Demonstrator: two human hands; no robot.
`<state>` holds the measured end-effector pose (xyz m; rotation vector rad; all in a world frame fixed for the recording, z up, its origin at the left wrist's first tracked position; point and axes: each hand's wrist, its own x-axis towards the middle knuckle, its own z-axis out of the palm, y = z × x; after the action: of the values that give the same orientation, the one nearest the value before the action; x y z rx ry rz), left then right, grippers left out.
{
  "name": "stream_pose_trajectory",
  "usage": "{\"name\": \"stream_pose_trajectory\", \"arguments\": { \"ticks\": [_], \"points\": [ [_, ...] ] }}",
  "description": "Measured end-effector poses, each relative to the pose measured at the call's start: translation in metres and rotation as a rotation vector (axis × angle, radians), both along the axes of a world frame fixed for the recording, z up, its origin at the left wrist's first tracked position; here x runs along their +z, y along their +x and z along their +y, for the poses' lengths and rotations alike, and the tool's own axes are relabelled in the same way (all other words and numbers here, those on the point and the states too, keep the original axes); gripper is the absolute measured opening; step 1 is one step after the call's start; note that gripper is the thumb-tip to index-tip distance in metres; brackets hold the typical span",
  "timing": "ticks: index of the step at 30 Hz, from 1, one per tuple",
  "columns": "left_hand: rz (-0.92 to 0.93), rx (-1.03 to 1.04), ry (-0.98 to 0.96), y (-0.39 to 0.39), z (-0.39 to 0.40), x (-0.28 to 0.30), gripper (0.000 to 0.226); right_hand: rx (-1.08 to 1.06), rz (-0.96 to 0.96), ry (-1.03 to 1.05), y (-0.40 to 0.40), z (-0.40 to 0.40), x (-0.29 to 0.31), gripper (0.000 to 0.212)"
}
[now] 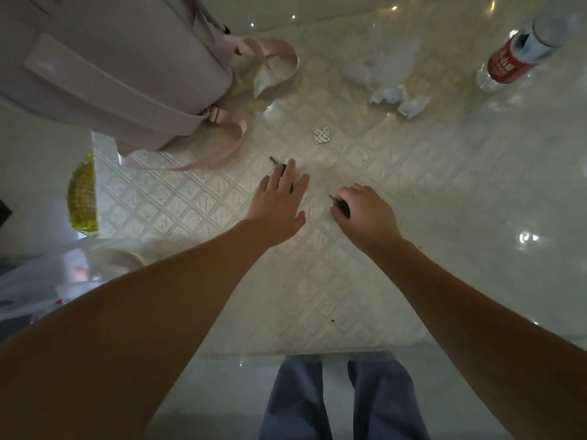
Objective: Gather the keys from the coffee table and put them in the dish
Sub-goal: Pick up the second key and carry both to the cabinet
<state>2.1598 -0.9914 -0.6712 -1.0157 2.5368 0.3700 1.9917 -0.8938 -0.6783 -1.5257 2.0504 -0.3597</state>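
Note:
My left hand lies flat with fingers spread on the patterned white coffee table, covering dark keys; one key tip pokes out beyond the fingertips and another dark key shows between two fingers. To its right, my right hand is curled, pinching a dark key whose tip sticks out to the left just above the table. A round pale dish sits at the lower left, partly under a clear plastic bag.
A pale pink backpack with loose straps fills the upper left. A small white lattice piece lies ahead. Crumpled tissue and a red-labelled water bottle sit at the upper right. A yellow packet lies left.

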Motion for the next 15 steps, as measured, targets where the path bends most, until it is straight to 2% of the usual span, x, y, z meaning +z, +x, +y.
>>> {"name": "stream_pose_trajectory", "arguments": {
  "ticks": [8,12,15],
  "points": [
    [-0.005,0.066,0.003,-0.011,-0.024,-0.019,0.077,0.062,0.057,-0.038,-0.009,-0.003,-0.018,0.010],
    [0.091,0.095,-0.034,-0.007,-0.025,-0.014,0.057,0.053,0.073,-0.015,-0.006,0.002,-0.017,0.017],
    [0.087,0.120,-0.039,-0.005,-0.021,-0.011,0.038,0.036,0.120,0.017,-0.005,0.008,-0.014,0.028]
  ]
}}
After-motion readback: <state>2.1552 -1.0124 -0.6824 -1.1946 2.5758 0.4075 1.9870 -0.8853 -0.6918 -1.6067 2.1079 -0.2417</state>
